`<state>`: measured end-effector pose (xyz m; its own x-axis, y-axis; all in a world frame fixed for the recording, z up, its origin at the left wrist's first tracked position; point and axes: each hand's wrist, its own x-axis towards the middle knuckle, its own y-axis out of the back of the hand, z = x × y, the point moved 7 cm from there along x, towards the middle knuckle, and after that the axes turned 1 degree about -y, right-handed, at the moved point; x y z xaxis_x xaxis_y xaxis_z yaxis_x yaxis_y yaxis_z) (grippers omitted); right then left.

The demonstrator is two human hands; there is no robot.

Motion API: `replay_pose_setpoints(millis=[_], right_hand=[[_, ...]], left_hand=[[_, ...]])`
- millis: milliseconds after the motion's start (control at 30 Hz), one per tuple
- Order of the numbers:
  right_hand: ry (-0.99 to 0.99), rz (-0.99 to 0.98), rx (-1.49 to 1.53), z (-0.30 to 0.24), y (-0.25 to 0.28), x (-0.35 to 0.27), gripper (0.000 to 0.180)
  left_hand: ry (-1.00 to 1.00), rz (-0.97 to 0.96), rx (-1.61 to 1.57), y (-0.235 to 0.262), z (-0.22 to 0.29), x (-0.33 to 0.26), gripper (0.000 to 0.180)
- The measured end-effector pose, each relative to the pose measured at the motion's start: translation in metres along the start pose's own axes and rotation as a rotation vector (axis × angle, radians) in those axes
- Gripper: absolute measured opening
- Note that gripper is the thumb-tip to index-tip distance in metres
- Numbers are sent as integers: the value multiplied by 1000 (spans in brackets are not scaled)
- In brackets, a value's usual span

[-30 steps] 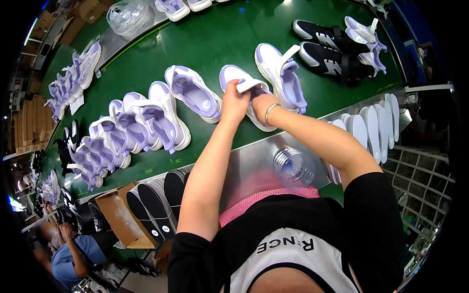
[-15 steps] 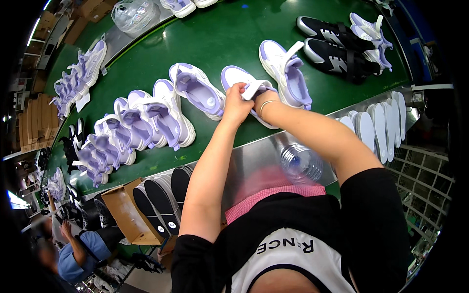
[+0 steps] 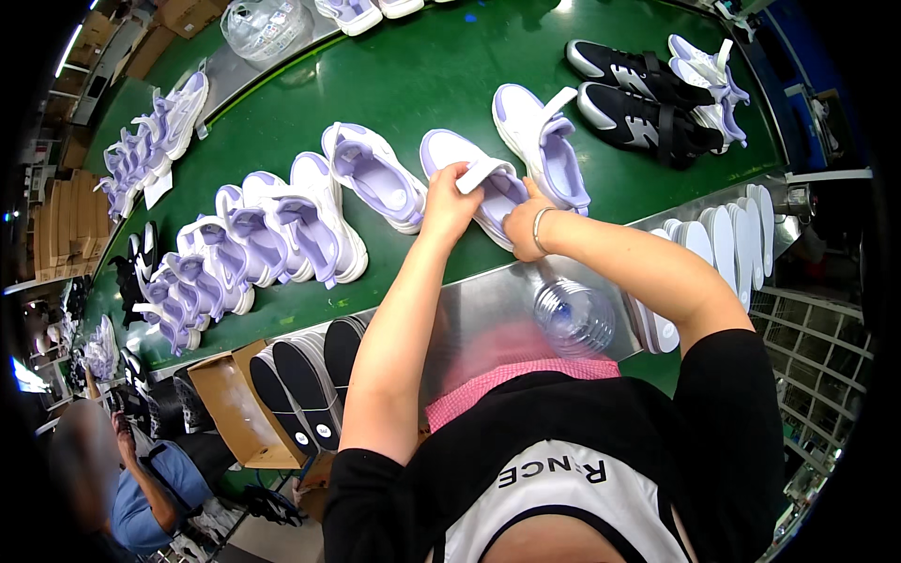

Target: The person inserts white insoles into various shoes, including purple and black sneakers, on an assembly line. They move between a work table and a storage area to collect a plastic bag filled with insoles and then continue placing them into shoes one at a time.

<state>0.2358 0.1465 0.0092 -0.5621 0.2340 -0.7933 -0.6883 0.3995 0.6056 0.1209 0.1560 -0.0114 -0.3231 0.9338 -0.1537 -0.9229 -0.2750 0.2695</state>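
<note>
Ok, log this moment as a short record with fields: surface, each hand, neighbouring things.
surface: green conveyor belt
left hand: left hand pinches the white strap of the lilac shoe
right hand: right hand rests on the same shoe's side
near: clear plastic bottle on the metal ledge; white insoles; black shoes

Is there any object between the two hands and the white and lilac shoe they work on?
Nothing visible. The left hand already pinches the white strap of the white and lilac shoe, and the right hand rests against its side on the green belt.
</note>
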Motion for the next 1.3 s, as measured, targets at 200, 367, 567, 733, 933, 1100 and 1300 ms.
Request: replay_pose_setpoints(millis=[200,367,567,733,933,1100,1300], right_hand=[[45,405,123,10,44,-14,24],[98,1224,-28,19,76,-17,16],[93,1092,51,29,79,-2,12],[564,627,1018,16,76,-71,13],[352,561,478,-2,-20,-153,11],[98,424,344,-4,-45,-157,11],[83,839,595,14,31,-73,14]], left_hand=[[75,26,-356,6,8,-10,27],[339,-5,-391,1,-14,5,31],[412,5,-443,0,-21,9,30],[307,101,-367,0,-16,4,31],[32,151,-86,-16,3,-10,35],[-147,210,201,-14,25,-27,40],[21,139,162,-20,1,-21,50]])
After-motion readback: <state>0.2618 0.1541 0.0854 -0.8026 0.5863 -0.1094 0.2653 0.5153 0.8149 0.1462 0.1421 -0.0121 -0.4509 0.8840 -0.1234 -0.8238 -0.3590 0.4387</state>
